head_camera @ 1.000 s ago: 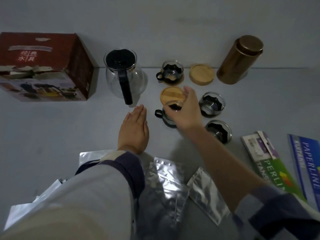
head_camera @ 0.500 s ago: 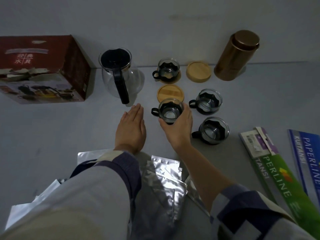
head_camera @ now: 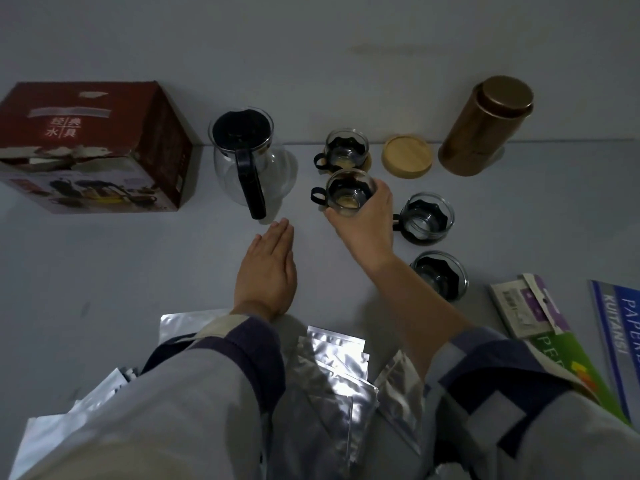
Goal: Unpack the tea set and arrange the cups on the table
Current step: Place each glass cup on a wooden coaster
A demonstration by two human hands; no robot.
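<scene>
Head camera, looking down at a dim grey table standing against a plain pale wall.

4 small glass cups with black holders and handles are sitting on the right half. The right hand is gripping 1 cup from the near side, fingers curled round its glass wall; the cup is showing a light wooden colour through its base, though whether it is resting on a coaster cannot be told. Just behind it, a second cup is sitting on a wooden coaster. A third cup is standing just right of the hand, and a fourth cup is nearer, beside the forearm.

1 bare wooden coaster is lying at the back, beside 1 tall bronze canister.

1 glass teapot with a black lid and handle is standing left of the cups. 1 red cardboard box is sitting at the far left.

The left hand is lying flat on the table, fingers straight and pressed together, holding nothing.

Several silver foil pouches are lying near the body. 2 printed paper packets are lying at the right edge.
</scene>
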